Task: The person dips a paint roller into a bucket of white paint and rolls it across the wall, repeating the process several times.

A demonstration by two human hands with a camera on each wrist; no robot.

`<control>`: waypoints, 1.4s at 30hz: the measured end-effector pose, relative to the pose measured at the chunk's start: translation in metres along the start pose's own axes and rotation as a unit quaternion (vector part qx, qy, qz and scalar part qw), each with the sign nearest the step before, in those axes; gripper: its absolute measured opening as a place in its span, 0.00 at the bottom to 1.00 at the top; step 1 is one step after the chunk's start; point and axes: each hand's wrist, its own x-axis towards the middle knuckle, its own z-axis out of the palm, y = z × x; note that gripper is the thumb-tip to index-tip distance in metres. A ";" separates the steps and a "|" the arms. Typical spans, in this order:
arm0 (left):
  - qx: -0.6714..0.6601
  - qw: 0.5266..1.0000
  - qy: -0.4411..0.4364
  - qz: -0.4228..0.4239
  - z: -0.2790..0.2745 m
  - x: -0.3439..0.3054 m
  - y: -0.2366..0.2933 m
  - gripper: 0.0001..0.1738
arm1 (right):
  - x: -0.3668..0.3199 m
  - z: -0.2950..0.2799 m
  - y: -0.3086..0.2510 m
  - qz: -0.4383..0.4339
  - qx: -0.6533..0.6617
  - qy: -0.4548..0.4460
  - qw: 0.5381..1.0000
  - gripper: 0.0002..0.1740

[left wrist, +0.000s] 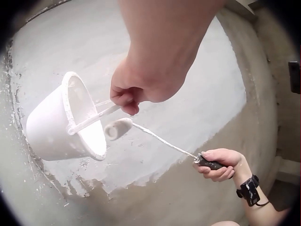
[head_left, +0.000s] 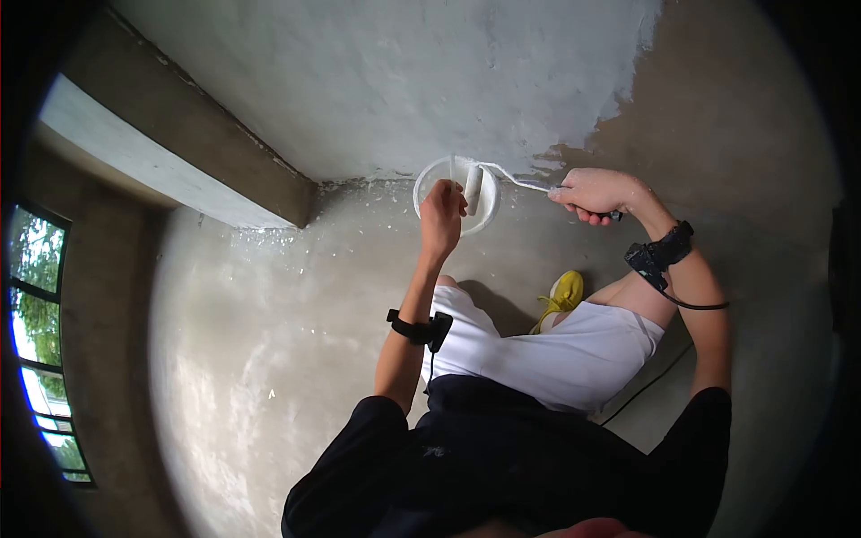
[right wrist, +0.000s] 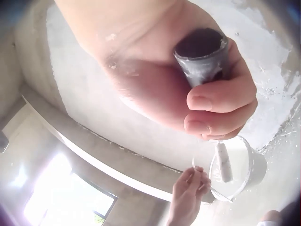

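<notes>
Left grip (head_left: 441, 215) pinches bucket handle (left wrist: 96, 118); right grip (head_left: 599, 190) encircles roller handle (left wrist: 209, 163); shirt mark (head_left: 435, 451) possibly lettering.

Bucket mouth: the paint roller's sleeve (head_left: 473, 190) and the bucket handle (left wrist: 94, 118) block it beside the left hand (head_left: 441, 220).
Between the hands: the bent roller frame (head_left: 516, 179) bars the far side; room to pass nearer the person.
Ahead of both: the wall (head_left: 404, 81).
Left of the left hand: free room to the projecting pillar (head_left: 197, 124).
Behind the right hand (head_left: 596, 193): leg (head_left: 644, 308) and yellow shoe (head_left: 567, 291).
</notes>
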 end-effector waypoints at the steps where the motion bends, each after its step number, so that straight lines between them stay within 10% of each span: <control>1: 0.000 1.000 -0.006 -0.002 -0.001 0.000 0.005 0.07 | 0.008 0.006 0.004 -0.027 0.004 0.018 0.999 0.26; 4: 0.010 1.000 -0.021 -0.003 -0.003 -0.002 0.017 0.07 | 0.039 0.039 0.025 -0.067 -0.011 0.055 0.996 0.26; 6: 0.022 0.999 -0.027 0.008 -0.007 -0.001 0.029 0.07 | 0.043 0.066 0.034 -0.209 -0.161 0.297 0.918 0.25; 21: 0.045 0.997 -0.069 0.010 -0.010 -0.022 0.078 0.09 | 0.027 0.079 0.027 -0.138 -0.209 0.164 0.954 0.20; 29: -0.012 0.997 -0.071 -0.030 -0.013 -0.019 0.071 0.08 | 0.039 0.084 0.030 -0.238 -0.439 0.351 0.792 0.05; 42: -0.098 0.993 -0.045 -0.039 -0.024 -0.020 0.073 0.08 | 0.038 0.089 0.027 -0.204 -0.526 0.417 0.713 0.10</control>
